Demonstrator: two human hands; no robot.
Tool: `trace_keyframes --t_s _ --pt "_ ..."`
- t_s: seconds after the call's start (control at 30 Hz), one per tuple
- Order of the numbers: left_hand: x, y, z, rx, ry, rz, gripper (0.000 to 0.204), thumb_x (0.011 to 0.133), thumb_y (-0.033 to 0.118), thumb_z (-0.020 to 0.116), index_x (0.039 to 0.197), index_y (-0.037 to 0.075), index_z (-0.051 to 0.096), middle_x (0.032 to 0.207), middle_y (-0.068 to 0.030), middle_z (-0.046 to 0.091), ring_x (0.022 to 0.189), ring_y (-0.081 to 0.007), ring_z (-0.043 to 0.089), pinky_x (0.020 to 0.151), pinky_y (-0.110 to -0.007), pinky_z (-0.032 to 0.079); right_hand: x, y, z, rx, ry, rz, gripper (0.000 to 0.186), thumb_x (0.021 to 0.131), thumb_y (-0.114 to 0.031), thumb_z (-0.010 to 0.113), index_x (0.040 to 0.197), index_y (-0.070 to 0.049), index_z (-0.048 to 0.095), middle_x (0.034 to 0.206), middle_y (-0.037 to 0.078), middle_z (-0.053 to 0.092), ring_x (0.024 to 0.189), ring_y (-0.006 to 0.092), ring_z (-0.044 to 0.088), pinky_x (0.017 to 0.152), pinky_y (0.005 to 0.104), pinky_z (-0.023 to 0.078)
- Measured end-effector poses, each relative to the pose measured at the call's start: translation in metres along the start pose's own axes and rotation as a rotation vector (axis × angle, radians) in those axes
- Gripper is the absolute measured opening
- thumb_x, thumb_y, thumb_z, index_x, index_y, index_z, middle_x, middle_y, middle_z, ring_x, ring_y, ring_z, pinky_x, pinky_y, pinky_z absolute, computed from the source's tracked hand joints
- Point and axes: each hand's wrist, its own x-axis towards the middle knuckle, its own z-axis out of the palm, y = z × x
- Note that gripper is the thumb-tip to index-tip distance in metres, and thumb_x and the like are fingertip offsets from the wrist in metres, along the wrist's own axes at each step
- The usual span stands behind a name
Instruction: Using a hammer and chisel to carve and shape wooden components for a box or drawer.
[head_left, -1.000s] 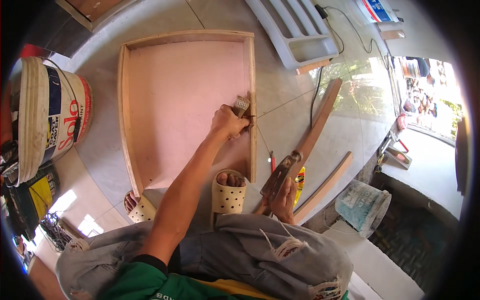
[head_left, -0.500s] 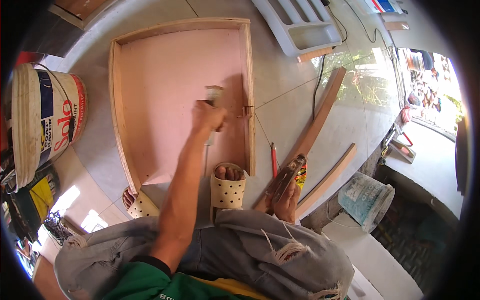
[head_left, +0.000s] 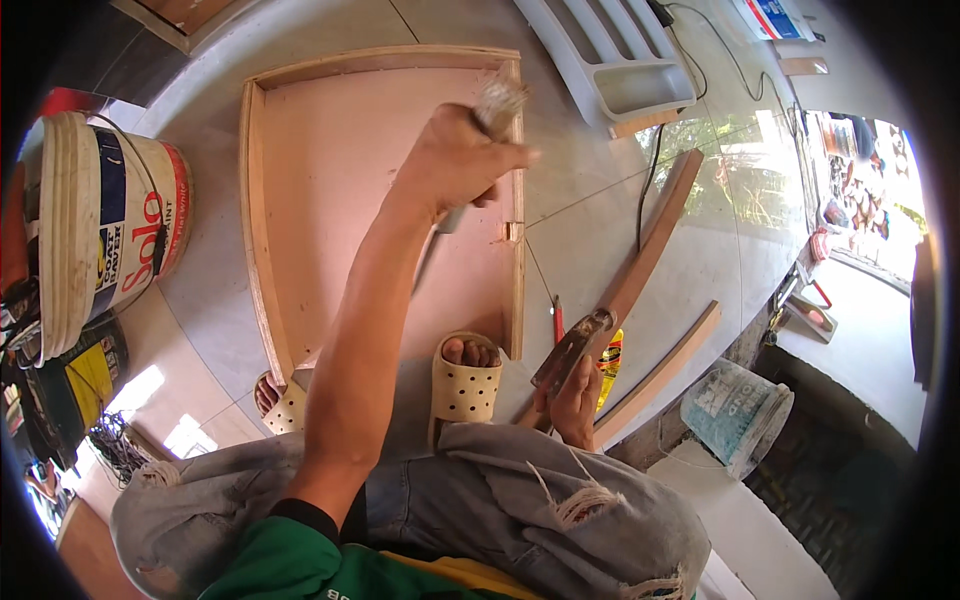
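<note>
Box [head_left: 340, 170] is lying on the floor [head_left: 585, 235], its right wall already showing a rough notch [head_left: 513, 232], seemingly unfinished; left hand [head_left: 455, 165] is gripping a chisel [head_left: 501, 104] above it, right hand [head_left: 574, 404] is clasping a hammer [head_left: 575, 350].

Sunlight patches [head_left: 140, 397] and green reflections [head_left: 752, 200] brighten the glossy tiled floor [head_left: 575, 250].

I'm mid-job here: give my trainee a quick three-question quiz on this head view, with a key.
1. Which side holds the hammer with the dark, worn metal head: A) left; B) right; C) both?
2. True or false: the slim red pencil lies outside the shallow wooden tray with the pink bottom.
3. How many cream, perforated clogs show?

Key: 1: B, the right hand. 2: True. 3: Two.
</note>
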Motion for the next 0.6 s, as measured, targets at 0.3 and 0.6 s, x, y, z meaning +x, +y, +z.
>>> trace_keyframes --t_s 0.3,0.6 --pt "0.009 -0.119 0.04 0.368 0.073 -0.428 0.039 0.065 0.021 0.078 0.084 -0.009 0.062 0.072 -0.0202 0.068 0.057 -0.0274 0.069 0.052 -0.036 0.057 0.001 0.004 0.008 0.035 -0.043 0.021 0.06 0.101 -0.05 0.024 0.079 -0.001 0.051 0.049 0.007 0.05 0.036 0.0133 0.047 0.033 0.0253 0.034" --pt "0.017 -0.133 0.055 0.442 0.235 -0.425 0.046 0.072 0.023 0.07 0.104 -0.009 0.057 0.096 -0.0253 0.066 0.089 -0.035 0.067 0.079 -0.041 0.055 0.009 -0.006 0.018 0.048 -0.041 0.046 0.061 0.1 -0.052 0.022 0.079 -0.002 0.049 0.047 0.007 0.049 0.035 0.0141 0.047 0.033 0.026 0.034"
